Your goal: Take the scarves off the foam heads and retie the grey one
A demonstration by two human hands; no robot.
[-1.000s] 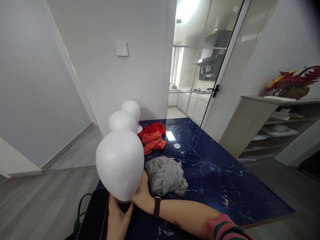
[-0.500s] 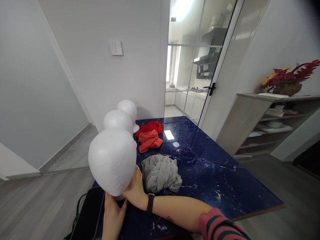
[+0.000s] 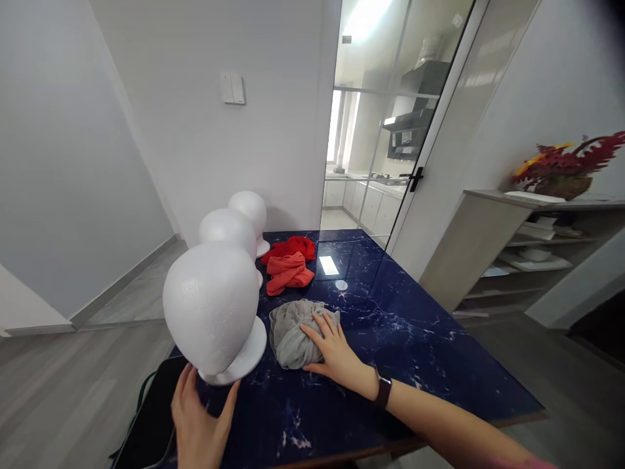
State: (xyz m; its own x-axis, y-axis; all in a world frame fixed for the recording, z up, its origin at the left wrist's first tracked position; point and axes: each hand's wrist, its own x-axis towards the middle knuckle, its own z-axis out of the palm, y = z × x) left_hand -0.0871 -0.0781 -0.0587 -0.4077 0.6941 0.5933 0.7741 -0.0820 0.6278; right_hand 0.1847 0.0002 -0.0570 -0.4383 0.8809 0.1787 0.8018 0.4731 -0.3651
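The nearest white foam mannequin head (image 3: 211, 306) stands upright on its round base at the table's left side. My left hand (image 3: 200, 417) is at the near edge of that base, thumb and fingers spread apart; whether it touches the base I cannot tell. On a bunched grey cloth (image 3: 293, 339) to the right of the head rests my right hand (image 3: 334, 348), its fingers spread over the top and right side. Two more foam heads (image 3: 227, 228) (image 3: 249, 212) stand in a row behind. A coral cloth (image 3: 289, 272) and a red cloth (image 3: 297, 247) lie crumpled beside them.
The dark blue marbled table (image 3: 390, 352) reaches the wall at the back. A black object (image 3: 151, 423) is at its near left edge. Behind stands a glass door (image 3: 375, 130); to the right is a shelf unit (image 3: 508, 260) with a flower basket (image 3: 561, 176) on top.
My right hand has left the nearest foam head and moved right onto the grey cloth. My left hand has shifted a little left and down, its fingers wider apart.
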